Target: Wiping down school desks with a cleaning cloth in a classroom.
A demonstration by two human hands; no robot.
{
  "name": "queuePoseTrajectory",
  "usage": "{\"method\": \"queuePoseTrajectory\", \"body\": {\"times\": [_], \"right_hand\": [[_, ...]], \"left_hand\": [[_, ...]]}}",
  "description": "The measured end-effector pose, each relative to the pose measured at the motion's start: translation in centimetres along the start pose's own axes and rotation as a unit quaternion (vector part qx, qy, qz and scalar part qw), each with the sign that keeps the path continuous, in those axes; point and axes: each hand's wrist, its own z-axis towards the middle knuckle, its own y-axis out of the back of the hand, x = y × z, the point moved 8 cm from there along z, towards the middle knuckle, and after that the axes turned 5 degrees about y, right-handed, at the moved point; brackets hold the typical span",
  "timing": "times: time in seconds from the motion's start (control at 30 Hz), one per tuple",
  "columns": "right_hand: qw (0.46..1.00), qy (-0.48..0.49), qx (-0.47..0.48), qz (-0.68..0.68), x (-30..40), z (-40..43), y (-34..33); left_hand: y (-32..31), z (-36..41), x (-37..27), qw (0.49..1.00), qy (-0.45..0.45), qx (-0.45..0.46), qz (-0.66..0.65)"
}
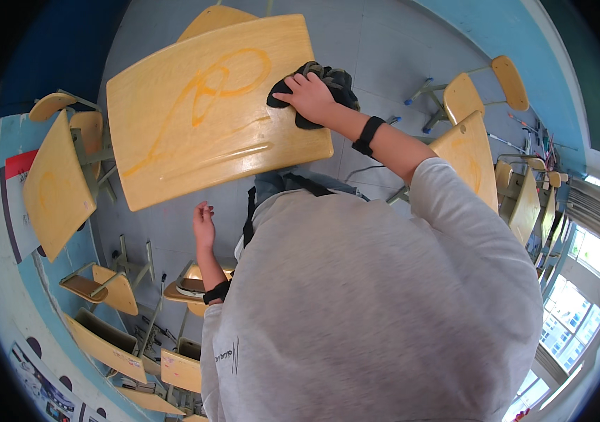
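A wooden school desk [163,95] with a light varnished top stands before me. Orange-yellow streaks [194,100] run in loops across its surface, and a pencil groove [221,161] lies along the near side. My right hand [307,97] presses a bunched black and camouflage-patterned cloth [336,84] onto the desk's right side; part of the cloth hangs past the edge. My left hand [204,224] hangs beside my body, below the desk's near edge, with loosely bent fingers and nothing in it. Both wrists wear black bands.
Another desk [60,190] stands at the left wall, with chairs near it. To the right are a chair [463,97] and a desk [468,158] close to my right arm. Several desks and chairs stand behind me at lower left. Broom-like tools [526,126] lean by the right wall.
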Motion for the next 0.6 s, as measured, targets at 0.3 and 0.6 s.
{"method": "queuePoseTrajectory", "body": {"times": [0.3, 0.6], "right_hand": [[0.995, 0.070, 0.060, 0.037, 4.0, -7.4, 0.3], [0.999, 0.003, 0.054, 0.000, -0.8, 2.1, -0.5]], "left_hand": [[2.8, 0.4, 0.0, 0.994, 0.007, -0.097, -0.042], [3.0, -1.5, 1.0, 0.995, 0.011, -0.095, -0.028]]}}
